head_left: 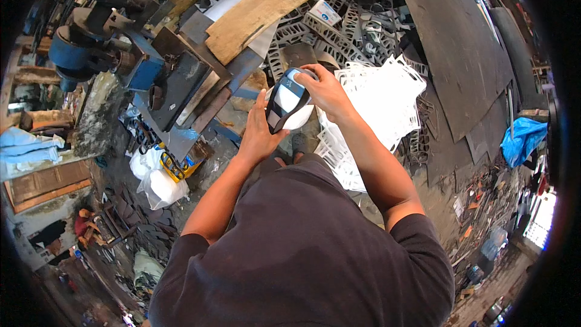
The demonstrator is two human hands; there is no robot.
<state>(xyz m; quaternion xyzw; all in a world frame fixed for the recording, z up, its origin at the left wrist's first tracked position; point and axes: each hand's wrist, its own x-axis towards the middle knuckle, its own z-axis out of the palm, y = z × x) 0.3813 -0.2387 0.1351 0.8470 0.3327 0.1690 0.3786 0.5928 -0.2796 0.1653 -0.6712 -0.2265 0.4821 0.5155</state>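
Note:
Between my two hands is a rounded blue and white thing with a dark band (282, 104); its exact kind is not clear. My right hand (327, 92) grips its upper right side, fingers bent over the edge. At its lower left, my left hand (259, 132) holds the dark band, thumb and fingers on either side. Just right of it lies a stack of white sheets with cut-out holes (378, 106). Past my hands spreads a heap of cut-out sheet scraps (345, 30), with a small white box (325, 12) on top.
A curved wooden board (266, 6) lies ahead. On the left stands a blue machine (69, 54), near stacked dark boards (181, 85) and white plastic bags (160, 175). Large dark sheets (460, 48) and a blue plastic bag (521, 142) are on the right.

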